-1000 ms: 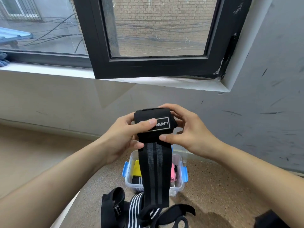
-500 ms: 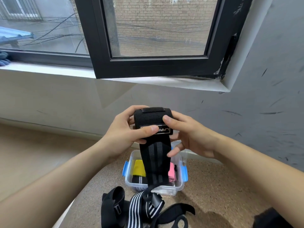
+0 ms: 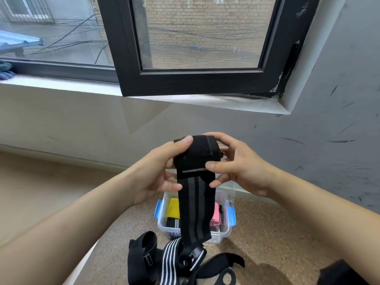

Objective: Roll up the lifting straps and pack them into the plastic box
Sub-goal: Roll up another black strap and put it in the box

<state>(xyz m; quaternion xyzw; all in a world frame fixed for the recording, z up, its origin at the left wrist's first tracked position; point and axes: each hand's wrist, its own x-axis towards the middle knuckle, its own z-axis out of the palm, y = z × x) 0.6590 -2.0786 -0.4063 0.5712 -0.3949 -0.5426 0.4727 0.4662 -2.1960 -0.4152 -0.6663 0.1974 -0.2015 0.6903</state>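
A black lifting strap with grey stripes (image 3: 195,200) is held in the air, its upper end wound into a thick roll between both hands. My left hand (image 3: 162,167) grips the roll from the left, thumb across its top. My right hand (image 3: 236,165) pinches it from the right with thumb and fingers. The loose tail hangs down over a clear plastic box with blue latches (image 3: 225,233) on the speckled floor. Inside the box lie a yellow roll (image 3: 173,207), a pink roll (image 3: 216,219) and a black striped roll (image 3: 172,222).
More straps lie on the floor in front of the box: a black one with white stripes (image 3: 170,260), a black looped one (image 3: 141,258) and a black padded one (image 3: 224,266). A grey wall and a black-framed window (image 3: 195,83) rise behind.
The roll has turned further in my hands: the labelled patch has gone out of sight and the hook-and-loop flap now faces me. The hanging tail is shorter.
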